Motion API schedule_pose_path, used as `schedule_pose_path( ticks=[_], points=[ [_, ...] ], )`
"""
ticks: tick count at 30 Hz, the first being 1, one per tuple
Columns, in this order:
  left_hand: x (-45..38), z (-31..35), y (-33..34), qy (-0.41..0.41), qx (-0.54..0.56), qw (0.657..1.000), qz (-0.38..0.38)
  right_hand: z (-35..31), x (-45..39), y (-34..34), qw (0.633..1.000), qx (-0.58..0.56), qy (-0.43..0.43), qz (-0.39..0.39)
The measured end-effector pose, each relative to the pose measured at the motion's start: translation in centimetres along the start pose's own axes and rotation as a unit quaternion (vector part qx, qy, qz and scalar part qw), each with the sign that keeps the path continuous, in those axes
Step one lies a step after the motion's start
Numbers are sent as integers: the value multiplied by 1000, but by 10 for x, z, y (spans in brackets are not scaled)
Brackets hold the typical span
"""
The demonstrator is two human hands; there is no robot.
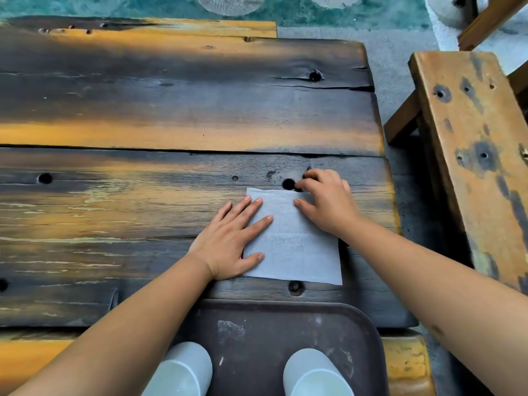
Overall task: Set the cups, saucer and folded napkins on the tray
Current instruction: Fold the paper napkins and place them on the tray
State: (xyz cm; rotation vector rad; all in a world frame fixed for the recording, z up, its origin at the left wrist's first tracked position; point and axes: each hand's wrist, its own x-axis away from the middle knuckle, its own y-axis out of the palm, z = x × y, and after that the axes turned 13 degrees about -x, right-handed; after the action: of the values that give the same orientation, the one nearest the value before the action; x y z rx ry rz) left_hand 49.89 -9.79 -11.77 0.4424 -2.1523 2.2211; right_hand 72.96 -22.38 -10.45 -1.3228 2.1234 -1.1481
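From the head view, no brand, label or readable writing shows anywhere. A pale napkin (297, 241) lies flat on the dark wooden worktop (143, 195), just beyond the brown tray (271, 332) at six o'clock. The left hand (231, 244) lies spread and flat on the napkin's nine o'clock edge, grasping nothing. The right hand (325, 201) has its fingers curled at the napkin's one o'clock corner; whether they pinch it I cannot tell. Two pale cups (183, 370) (314, 372) stand on the tray, cut off by the frame's bottom edge. A wooden bench (471, 144) stands at three o'clock.
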Motion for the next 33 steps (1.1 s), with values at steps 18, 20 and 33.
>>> schedule_pose_path(
  ticks=[18,20,33],
  points=[
    [8,2,-7,-69,99,990,67,-26,20,-21,995,-18,-95,18],
    [9,2,-7,-80,110,988,68,-29,31,-24,992,-16,-125,29],
    [6,-9,-3,-63,252,953,154,-30,98,-9,970,31,-240,7]
  ],
)
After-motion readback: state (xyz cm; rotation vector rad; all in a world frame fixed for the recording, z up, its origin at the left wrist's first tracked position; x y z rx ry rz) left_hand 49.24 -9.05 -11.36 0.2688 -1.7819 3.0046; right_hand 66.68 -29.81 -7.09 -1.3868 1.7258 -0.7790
